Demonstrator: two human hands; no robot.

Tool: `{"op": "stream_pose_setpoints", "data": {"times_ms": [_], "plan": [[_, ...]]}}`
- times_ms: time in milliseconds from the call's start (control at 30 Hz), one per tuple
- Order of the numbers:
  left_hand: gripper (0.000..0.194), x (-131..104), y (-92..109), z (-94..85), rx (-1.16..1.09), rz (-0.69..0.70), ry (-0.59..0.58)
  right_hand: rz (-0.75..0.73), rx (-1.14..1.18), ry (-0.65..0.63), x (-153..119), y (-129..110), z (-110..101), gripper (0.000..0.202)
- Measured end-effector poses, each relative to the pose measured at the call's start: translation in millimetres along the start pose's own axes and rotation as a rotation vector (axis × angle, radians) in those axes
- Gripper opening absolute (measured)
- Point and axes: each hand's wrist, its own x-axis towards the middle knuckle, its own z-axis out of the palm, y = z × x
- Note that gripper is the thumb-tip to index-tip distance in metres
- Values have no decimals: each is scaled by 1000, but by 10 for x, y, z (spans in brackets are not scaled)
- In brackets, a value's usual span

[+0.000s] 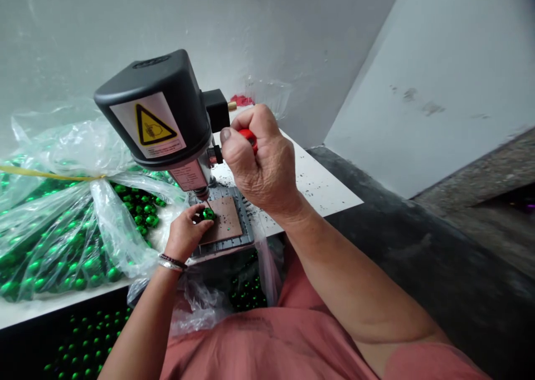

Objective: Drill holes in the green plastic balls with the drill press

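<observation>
My left hand (pixel 186 232) pinches a shiny green ball (pixel 208 214) between thumb and fingers, on a brown board (pixel 228 218) under the drill press. The thin drill bit (pixel 209 204) comes down at the top of the ball; whether it has entered cannot be made out. My right hand (pixel 265 165) is closed round the red knob (pixel 249 139) at the side of the drill press (pixel 156 107), which has a black housing and a yellow warning label. Dark and green shavings lie around the ball on the board.
A clear plastic bag (pixel 79 224) full of green balls lies on the left of the white table (pixel 321 188), a yellow strap (pixel 45 172) across it. Below are more green balls (pixel 90 335) in a dark container. Grey walls (pixel 292 45) stand behind and right.
</observation>
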Motion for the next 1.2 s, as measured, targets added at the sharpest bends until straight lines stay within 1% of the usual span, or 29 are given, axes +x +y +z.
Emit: {"op": "stream_pose_setpoints", "data": {"times_ms": [133, 267, 467, 600, 733, 833, 900, 1067, 1200], "plan": [[42, 13, 9, 22, 71, 63, 12, 23, 19, 0, -5, -9, 0, 20], [43, 42, 14, 48, 89, 123, 12, 51, 41, 8, -11, -29, 1, 18], [46, 33, 7, 26, 23, 117, -56, 58, 116, 13, -16, -29, 3, 19], [45, -12, 2, 23, -37, 93, -86, 58, 86, 10, -22, -26, 3, 19], [45, -9, 9, 55, -29, 75, -61, 47, 43, 0, -29, -23, 0, 20], [41, 23, 21, 70, -1, 113, -43, 42, 35, -4, -30, -22, -2, 20], [41, 47, 27, 69, 9, 132, -50, 45, 42, -5, -28, -22, -3, 19], [43, 78, 10, 62, -11, 107, -84, 57, 48, -13, -45, -25, -4, 15], [42, 73, -19, 77, -18, 124, -78, 57, 22, 26, -115, -26, 3, 11]]}}
